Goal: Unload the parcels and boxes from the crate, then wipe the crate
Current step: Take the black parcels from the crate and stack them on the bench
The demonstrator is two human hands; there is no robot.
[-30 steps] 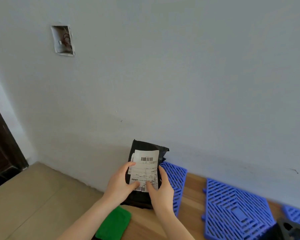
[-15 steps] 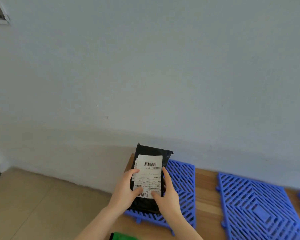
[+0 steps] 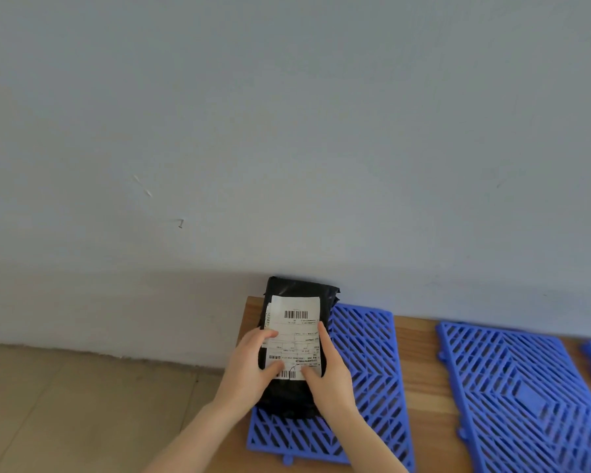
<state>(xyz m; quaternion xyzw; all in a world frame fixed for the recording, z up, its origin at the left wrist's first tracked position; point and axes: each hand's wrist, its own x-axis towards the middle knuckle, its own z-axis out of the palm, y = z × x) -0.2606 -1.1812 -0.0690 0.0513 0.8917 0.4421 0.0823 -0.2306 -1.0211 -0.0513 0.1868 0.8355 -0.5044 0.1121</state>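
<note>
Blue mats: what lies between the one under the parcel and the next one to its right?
Only a bare strip of wooden top separates the left mat from the right mat, in the head view.

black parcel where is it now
Head view, lower centre: the black parcel is held by the left hand and right hand over the leftmost blue grid panel, near the wall.

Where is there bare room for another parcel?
Free: right half of the left mat, the whole middle mat, the wood strip between them. Crowded: the left mat's left half, under the parcel, left hand and right hand.
</note>
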